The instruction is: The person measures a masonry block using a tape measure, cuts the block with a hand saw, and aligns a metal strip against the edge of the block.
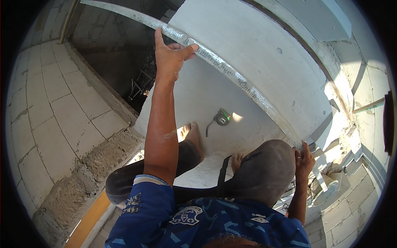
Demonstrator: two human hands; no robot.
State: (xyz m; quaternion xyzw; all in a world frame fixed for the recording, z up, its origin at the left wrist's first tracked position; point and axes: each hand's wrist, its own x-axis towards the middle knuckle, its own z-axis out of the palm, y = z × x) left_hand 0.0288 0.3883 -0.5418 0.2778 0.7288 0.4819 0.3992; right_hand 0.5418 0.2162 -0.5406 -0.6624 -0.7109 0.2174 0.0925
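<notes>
A long silvery metal bar (223, 66) lies slantwise across the pale grey panel (252, 37), running from the far left down to the near right. My left hand (170, 60) is stretched far forward and grips the bar's near edge, thumb and index finger spread along it. At the bar's near right end, beside my knee, is my right hand (304, 159) with curled fingers. What they hold there is too small to tell. A black and green tape measure (222, 118) rests on the panel between my feet and the bar, its strap trailing toward me.
To the left gapes a dark opening (111, 53) with a drop below it. Pale block walls (62, 91) stand at the left, with rough mortar (78, 177) along their edge. Metal profiles and clutter (331, 182) lie at the right. My bare foot (192, 138) is on the panel.
</notes>
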